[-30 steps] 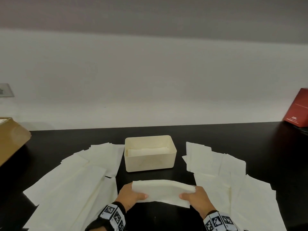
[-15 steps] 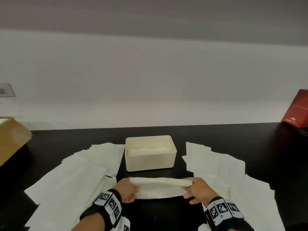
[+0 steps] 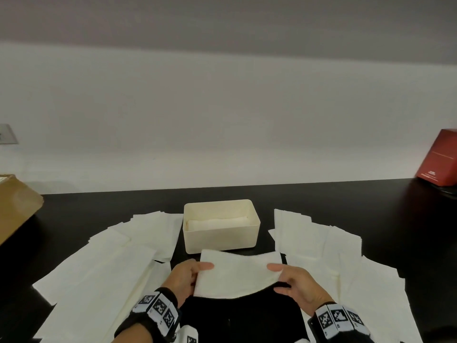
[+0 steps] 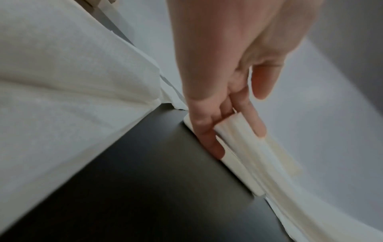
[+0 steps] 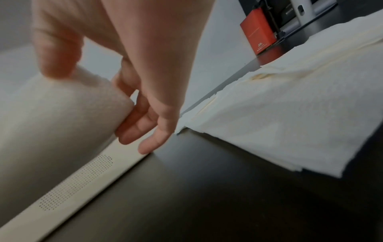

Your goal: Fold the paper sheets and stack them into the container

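A folded white paper sheet (image 3: 238, 274) hangs between my two hands just in front of the cream container (image 3: 221, 243). My left hand (image 3: 189, 274) pinches its left end, thumb on top and fingers beneath. My right hand (image 3: 288, 277) pinches its right end the same way. In the left wrist view the folded sheet (image 4: 244, 147) shows as several layers held between the fingers (image 4: 209, 140) just above the black table. In the right wrist view the sheet (image 5: 53, 114) bulges under the thumb. A folded sheet (image 3: 217, 222) lies inside the container.
Loose unfolded sheets are spread on the black table (image 3: 74, 211) at the left (image 3: 103, 263) and the right (image 3: 331, 256). A brown cardboard box (image 3: 14, 206) sits at the far left edge and a red box (image 3: 439, 158) at the far right.
Both hands have lifted the folded sheet off the table and carried it forward towards the container; its near edge now sags in an arc.
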Available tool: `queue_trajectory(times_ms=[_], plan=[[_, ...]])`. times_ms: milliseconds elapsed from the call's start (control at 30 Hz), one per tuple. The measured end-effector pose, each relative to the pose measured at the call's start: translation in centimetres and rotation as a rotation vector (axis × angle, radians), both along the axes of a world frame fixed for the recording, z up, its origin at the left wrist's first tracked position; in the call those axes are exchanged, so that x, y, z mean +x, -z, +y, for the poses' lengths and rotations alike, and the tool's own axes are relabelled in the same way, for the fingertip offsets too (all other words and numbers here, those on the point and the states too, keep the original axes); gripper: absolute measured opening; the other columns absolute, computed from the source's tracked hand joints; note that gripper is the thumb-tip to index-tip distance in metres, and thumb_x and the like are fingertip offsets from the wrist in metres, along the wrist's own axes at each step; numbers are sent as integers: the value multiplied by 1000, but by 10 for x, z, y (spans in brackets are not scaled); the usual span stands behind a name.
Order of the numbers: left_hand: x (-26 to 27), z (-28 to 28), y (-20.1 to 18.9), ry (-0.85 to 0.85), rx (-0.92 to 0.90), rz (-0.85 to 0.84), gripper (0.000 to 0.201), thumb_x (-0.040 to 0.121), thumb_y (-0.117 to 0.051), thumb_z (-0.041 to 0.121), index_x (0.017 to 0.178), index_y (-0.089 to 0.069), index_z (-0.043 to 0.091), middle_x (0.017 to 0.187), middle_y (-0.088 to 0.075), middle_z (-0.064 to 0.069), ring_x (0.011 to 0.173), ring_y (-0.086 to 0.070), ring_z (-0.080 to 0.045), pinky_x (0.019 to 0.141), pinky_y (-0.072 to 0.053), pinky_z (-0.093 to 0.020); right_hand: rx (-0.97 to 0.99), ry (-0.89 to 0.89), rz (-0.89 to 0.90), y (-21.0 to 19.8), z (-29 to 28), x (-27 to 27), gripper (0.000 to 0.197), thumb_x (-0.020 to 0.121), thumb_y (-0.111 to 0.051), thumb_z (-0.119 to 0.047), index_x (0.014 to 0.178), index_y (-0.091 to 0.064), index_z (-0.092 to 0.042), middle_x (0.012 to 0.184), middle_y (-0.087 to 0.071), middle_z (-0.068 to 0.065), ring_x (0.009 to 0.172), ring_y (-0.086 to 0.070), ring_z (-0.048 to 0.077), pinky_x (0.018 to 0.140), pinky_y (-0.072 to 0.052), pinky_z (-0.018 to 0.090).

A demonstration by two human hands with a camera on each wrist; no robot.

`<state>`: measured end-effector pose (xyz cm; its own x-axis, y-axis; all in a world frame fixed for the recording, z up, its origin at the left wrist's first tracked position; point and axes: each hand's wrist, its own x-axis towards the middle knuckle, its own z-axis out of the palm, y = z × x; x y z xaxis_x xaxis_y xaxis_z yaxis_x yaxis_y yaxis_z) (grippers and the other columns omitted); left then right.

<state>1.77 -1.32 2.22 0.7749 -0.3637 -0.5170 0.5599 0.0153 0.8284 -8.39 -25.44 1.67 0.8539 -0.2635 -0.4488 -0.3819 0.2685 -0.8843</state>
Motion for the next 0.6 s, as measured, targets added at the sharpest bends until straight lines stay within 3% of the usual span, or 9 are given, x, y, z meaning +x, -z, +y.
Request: queue_trajectory(times_ms=[100,200,300,400,467,533,600], plan=[[0,0,0,-34,52,-163,11,86,-60,-1,91,-66,6,108,-67,-16,96,-62,-29,82,-52,-37,89,63,-95,-5,3,-1,22,75,-66,-10,96,-68,-3,105,-71,14,103,-63,32,89,-51,45],[-2,-1,3,-101,56,-286,23,83,-58,-14,84,-55,9,101,-65,-17,91,-61,-29,73,-53,-33,-76,93,-119,-5,7,3,20,84,-60,3,97,-66,-11,109,-68,14,99,-64,27,88,-53,41],[-4,-3,4,-169,5,-305,45,79,-61,-17,103,-46,18,99,-66,-16,91,-62,-31,76,-54,-41,-176,190,-139,-3,9,7,35,83,-57,14,98,-52,-18,103,-67,15,93,-64,27,77,-55,38],[-3,-2,8,-149,3,-309,64,78,-60,-18,116,-43,30,101,-63,-11,94,-61,-26,85,-52,-45,-196,235,-121,1,11,11,50,82,-59,13,113,-43,-23,107,-64,10,102,-60,28,93,-51,46],[-3,-1,14,-80,71,-327,57,77,-60,-19,113,-49,24,107,-61,-12,100,-59,-26,90,-51,-45,-229,202,-92,7,12,10,54,81,-57,17,119,-45,-20,107,-63,10,104,-59,28,94,-50,43],[-6,0,21,4,163,-344,49,76,-63,-16,102,-55,24,112,-62,-12,107,-58,-27,97,-48,-47,-283,133,-36,15,14,8,50,78,-56,19,120,-53,-7,105,-65,10,104,-60,29,94,-50,41],[-9,-2,26,64,230,-342,46,75,-68,-11,103,-56,23,114,-62,-9,112,-57,-26,102,-45,-47,-316,81,35,21,19,5,45,78,-60,15,118,-58,-5,105,-65,8,106,-59,28,97,-48,41]])
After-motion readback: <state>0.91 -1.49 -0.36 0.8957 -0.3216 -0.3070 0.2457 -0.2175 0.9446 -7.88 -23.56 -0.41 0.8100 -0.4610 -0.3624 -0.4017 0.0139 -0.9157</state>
